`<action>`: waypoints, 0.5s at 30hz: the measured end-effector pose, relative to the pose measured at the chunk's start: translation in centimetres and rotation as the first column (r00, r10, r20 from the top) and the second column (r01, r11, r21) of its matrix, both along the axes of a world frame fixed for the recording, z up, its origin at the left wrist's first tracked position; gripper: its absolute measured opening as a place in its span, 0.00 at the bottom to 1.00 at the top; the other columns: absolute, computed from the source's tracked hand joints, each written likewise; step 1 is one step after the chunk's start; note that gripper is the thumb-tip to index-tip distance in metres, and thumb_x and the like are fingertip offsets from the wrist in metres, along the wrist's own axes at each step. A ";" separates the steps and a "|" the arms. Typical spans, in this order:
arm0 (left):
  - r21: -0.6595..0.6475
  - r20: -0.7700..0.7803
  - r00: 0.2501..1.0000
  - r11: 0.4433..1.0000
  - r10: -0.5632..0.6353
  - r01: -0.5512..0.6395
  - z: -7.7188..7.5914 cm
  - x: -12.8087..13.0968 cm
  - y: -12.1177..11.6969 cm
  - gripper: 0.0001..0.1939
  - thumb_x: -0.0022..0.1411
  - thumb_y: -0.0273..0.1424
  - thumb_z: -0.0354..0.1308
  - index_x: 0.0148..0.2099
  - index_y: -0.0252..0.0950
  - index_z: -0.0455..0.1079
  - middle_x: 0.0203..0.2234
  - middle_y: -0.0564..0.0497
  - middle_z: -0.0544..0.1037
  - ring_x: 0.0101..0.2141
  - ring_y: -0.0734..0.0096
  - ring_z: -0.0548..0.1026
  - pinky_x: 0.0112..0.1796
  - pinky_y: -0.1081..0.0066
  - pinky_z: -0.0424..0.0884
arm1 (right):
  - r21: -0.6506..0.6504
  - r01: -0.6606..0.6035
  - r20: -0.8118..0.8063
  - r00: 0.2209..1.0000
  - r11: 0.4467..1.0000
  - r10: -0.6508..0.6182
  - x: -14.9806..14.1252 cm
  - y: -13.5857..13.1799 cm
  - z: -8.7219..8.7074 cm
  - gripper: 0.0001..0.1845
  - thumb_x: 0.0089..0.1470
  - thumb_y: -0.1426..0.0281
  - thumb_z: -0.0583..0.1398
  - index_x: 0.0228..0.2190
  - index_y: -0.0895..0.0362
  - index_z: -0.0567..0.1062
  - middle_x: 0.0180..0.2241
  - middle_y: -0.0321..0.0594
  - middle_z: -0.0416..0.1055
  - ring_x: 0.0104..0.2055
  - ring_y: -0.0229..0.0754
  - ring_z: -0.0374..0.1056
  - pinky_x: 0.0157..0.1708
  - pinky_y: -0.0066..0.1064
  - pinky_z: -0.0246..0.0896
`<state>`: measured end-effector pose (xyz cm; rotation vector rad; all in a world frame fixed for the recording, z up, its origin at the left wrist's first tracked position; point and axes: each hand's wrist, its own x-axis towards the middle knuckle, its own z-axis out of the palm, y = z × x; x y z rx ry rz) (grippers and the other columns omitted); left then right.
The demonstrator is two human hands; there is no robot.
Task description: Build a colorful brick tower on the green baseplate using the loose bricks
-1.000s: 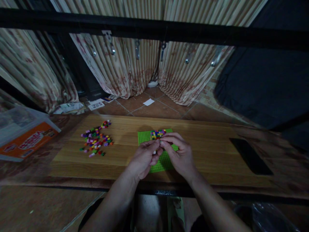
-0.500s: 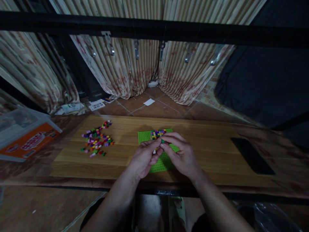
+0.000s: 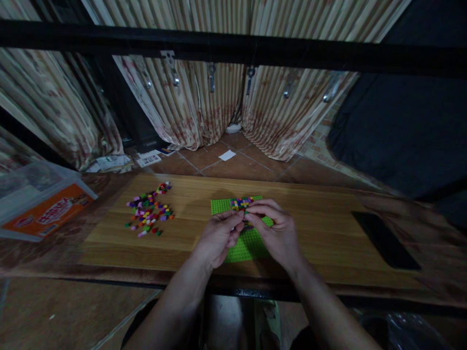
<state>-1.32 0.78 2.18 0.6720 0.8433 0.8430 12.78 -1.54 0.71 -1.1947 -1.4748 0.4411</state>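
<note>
My left hand (image 3: pixel 218 236) and my right hand (image 3: pixel 276 230) meet over the lime-green baseplate (image 3: pixel 248 248), fingertips almost touching. Between the thumb and forefinger of my right hand a tiny dark green toy brick (image 3: pixel 247 213) shows. The fingers of my left hand are curled in a pinch beside it, and what they hold is mostly covered. Behind my fingertips, a block of multicoloured bricks (image 3: pixel 241 202) sits on the far part of the baseplate. My hands hide the middle of the plate.
A scattered pile of small coloured bricks (image 3: pixel 149 212) lies on the left of the wooden board (image 3: pixel 317 209). At far left stands a clear plastic box (image 3: pixel 47 204) with an orange label. A black phone-like slab (image 3: pixel 385 240) lies at right. A dark bar (image 3: pixel 226 46) crosses above.
The view has shifted slightly, so everything appears a little to the right and lower. Both hands stay together over the baseplate, with only small finger movements around the green brick.
</note>
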 end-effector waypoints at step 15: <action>0.267 -0.276 0.959 0.964 0.056 0.020 -1.8 -0.5 0.6 0.13 0.53 0.38 0.59 0.24 0.32 0.70 0.16 0.57 0.62 0.18 0.82 0.55 0.20 0.77 0.48 | -0.018 0.088 0.305 0.949 0.996 -0.079 0.9 1.0 -1.1 0.07 0.54 0.70 0.61 0.34 0.51 0.80 0.39 0.40 0.71 0.43 0.44 0.67 0.46 0.41 0.63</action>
